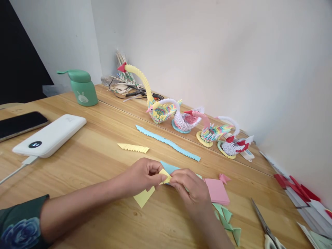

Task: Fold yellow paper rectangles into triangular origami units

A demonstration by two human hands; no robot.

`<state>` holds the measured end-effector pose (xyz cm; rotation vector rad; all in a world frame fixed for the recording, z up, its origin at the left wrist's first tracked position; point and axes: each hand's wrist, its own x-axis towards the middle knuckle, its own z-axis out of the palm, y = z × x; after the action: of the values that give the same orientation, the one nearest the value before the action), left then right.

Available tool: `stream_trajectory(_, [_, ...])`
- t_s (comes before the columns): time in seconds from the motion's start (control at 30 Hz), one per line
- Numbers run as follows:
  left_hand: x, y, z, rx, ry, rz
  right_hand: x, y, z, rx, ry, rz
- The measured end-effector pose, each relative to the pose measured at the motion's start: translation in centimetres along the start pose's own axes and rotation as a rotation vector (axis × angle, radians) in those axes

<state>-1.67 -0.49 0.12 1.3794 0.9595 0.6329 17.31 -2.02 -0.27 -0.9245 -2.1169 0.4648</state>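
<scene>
My left hand (145, 176) and my right hand (190, 185) meet over the table, both pinching a small piece of folded yellow paper (165, 175) between thumbs and fingers. Beneath my left hand lies a flat yellow paper sheet (144, 198). Partly covered by my hands is blue paper (169, 167) just behind them. A stack of pink paper squares (217, 191) sits to the right of my right hand, with a folded pink piece (224, 178) at its corner. Folded green pieces (228, 221) lie beside my right forearm.
A yellow folded chain (133, 148) and a long blue one (168, 142) lie beyond my hands. Several paper swans (188, 121) line the wall. Scissors (264, 221) rest at right. A white power bank (50, 135), phone (22, 124) and green bottle (83, 88) stand left.
</scene>
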Motion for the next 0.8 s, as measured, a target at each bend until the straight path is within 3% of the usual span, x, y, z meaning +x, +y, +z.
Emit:
stream_trajectory(0.13, [-0.1,0.0,0.0,0.167,0.063,0.163,0.2,-0.7,0.7,0.168,0.079,0.241])
stream_trajectory(0.37, [0.0,0.2,-0.1,0.155,0.011,0.129,0.0,-0.5,1.1,0.432,0.097,0.579])
stream_trajectory(0.47, [0.1,0.2,-0.1,0.167,0.068,0.104,0.0,-0.6,1.1,0.541,0.096,0.616])
stream_trajectory(0.63, [0.3,0.1,-0.5,-0.03,-0.055,-0.001,0.0,-0.8,1.0,0.713,0.05,0.679])
stream_trajectory(0.8, [0.2,-0.1,0.0,0.042,0.027,0.039,0.2,-1.3,1.0,0.502,0.01,0.636])
